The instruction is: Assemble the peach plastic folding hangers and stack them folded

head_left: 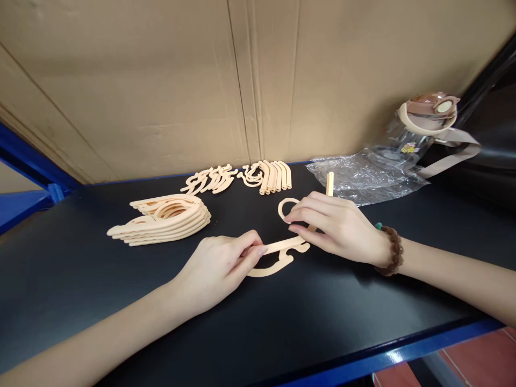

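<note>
My left hand (223,263) pinches one end of a pale peach plastic hanger arm (278,257) that lies on the black tabletop (121,301). My right hand (338,226), with a brown bead bracelet on its wrist, holds a second peach piece with a round hook (287,207) and a straight arm sticking up past its fingers. The two pieces meet between my hands. A stack of assembled peach hangers (165,217) lies to the left, beyond my left hand.
Two rows of loose peach hanger parts (242,178) lie at the back near the cardboard wall. A crumpled clear plastic bag (358,180) and a clear water bottle with a pink lid (423,126) sit at the back right. The table has blue edges.
</note>
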Demonstrator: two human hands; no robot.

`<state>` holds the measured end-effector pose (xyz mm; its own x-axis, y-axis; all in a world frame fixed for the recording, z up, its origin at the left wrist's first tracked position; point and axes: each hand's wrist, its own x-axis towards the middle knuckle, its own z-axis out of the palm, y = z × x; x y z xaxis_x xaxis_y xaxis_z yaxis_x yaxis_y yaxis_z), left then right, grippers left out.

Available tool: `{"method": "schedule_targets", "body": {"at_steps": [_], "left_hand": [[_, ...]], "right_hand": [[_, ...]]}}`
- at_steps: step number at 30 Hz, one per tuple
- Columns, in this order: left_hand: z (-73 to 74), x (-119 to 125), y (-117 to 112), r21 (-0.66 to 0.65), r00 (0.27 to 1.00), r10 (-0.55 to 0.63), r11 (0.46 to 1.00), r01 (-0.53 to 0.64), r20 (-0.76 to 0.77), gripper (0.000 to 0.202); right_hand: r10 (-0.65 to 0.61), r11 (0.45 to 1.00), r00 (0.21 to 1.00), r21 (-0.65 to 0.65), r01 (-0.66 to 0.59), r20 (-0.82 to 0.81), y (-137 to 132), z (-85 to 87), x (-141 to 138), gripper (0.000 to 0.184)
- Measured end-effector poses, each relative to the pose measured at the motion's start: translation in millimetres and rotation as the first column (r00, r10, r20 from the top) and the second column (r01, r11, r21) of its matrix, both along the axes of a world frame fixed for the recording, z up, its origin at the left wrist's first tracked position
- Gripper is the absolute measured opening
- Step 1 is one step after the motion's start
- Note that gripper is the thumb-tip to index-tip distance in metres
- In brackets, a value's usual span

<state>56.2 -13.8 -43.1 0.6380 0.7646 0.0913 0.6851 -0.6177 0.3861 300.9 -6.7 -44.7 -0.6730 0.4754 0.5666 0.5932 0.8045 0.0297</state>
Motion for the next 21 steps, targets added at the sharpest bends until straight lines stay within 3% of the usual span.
{"method": "schedule_targets", "body": {"at_steps": [4, 8, 12, 15, 21], "left_hand": [[1.4, -0.5, 0.3, 0.003, 1.0, 0.015, 1.0, -0.015, 0.007, 0.029], [2.9, -1.4, 0.5, -0.009, 0.996, 0.081, 0.997, -0.08, 0.024, 0.032], [2.3, -3.7, 2.2, 0.003, 0.983, 0.17, 0.985, -0.171, 0.063, 0.034], [1.6, -5.5, 3.2, -0.011, 0.971, 0.215, 0.977, -0.215, 0.102, 0.036], [3.9, -4.2, 3.2, -0.037, 0.987, 0.128, 0.991, -0.125, 0.094, 0.036]], "right_hand": [[0.02, 0.996, 0.997, 0.084, -0.026, 0.07, -0.8, 2.8, -1.0, 0.024], [-0.108, 0.99, 0.994, 0.099, 0.104, 0.033, 0.0, 5.1, 3.3, 0.029], [-0.293, 0.956, 0.956, 0.028, 0.292, 0.033, 0.6, 4.7, 9.9, 0.034], [-0.329, 0.944, 0.944, -0.04, 0.329, 0.011, -1.1, 3.2, 10.0, 0.031], [-0.391, 0.907, 0.918, -0.198, 0.373, -0.061, -5.0, 4.7, 3.6, 0.044]]}}
